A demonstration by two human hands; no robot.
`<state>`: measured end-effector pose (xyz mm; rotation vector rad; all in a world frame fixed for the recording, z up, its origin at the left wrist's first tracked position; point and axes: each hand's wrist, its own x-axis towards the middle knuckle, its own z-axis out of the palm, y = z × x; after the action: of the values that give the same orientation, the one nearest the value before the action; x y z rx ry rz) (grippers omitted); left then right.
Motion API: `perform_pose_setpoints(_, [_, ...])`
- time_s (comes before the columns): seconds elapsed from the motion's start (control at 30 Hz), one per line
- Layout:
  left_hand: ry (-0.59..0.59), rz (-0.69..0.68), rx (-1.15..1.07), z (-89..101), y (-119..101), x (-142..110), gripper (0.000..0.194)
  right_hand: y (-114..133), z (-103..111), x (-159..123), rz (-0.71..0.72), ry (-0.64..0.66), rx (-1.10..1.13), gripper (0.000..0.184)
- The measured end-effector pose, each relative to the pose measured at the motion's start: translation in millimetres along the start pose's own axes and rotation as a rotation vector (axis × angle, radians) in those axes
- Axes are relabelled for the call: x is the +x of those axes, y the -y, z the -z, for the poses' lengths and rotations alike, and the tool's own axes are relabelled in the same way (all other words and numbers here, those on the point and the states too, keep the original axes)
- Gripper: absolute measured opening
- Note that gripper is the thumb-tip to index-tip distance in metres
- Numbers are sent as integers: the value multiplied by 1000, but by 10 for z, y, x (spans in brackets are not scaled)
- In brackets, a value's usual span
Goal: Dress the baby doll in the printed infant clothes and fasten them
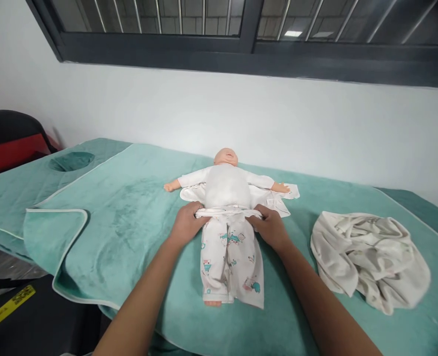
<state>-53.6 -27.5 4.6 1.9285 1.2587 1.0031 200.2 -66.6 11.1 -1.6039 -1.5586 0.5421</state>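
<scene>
A baby doll (227,157) lies on its back with both arms spread, its head toward the wall. White cloth covers its torso and arms, and an opened white garment (274,200) spreads out beneath it. White baby trousers (232,257) with a teal and pink print are on its legs. At the waist, my left hand (188,220) pinches the left end of the trousers' waistband, while my right hand (271,226) pinches the right end. The band is stretched across the doll's belly between them. One foot shows at a trouser hem; the other is hidden.
A green plush cover (130,237) lies over the bed, its corner folded at the left. Crumpled white cloth (369,259) sits to the right. A face hole (71,161), a black and red chair (13,143) and a dark case with a yellow label (7,309) are at the left.
</scene>
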Motion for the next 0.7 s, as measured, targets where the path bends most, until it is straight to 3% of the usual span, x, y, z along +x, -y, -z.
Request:
perform_pose_setpoints(0.07, [-48, 118, -83, -45, -25, -18, 29, 2, -23, -20, -79, -44, 111, 27])
perform_pose_setpoints(0.17, [9, 153, -201, -32, -76, -58, 23, 4, 8, -68, -147, 38, 187, 24])
perform_pose_setpoints(0.37, [225, -16, -194, 60, -96, -331, 43, 7, 171, -434, -7, 308, 131, 27])
perform_pose_setpoints(0.5, [140, -187, 49, -26, -90, -545, 25, -12, 134, -641, -22, 311, 294, 32])
perform_pose_setpoints(0.63, [51, 48, 43, -56, -197, -676, 20, 12, 110, -691, -191, 233, 562, 35])
perform_pose_setpoints(0.7, [78, 151, -72, -11, -258, -766, 18, 74, 174, -764, -156, 265, 537, 36])
